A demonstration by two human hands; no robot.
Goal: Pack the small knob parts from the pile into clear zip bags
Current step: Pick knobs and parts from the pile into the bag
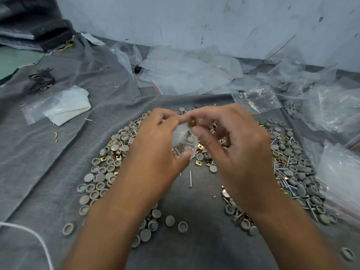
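Left hand (155, 151) gripped the bag (184, 145) open so the right hand (231, 141) could drop in its pinched brass clip (193, 121).

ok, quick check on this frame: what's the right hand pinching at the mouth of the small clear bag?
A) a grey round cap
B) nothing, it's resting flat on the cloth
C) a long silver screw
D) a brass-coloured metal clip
D: the right hand pinches a small brass-coloured clip just above the open top of the clear bag, which the left hand holds; screws already show inside the bag.
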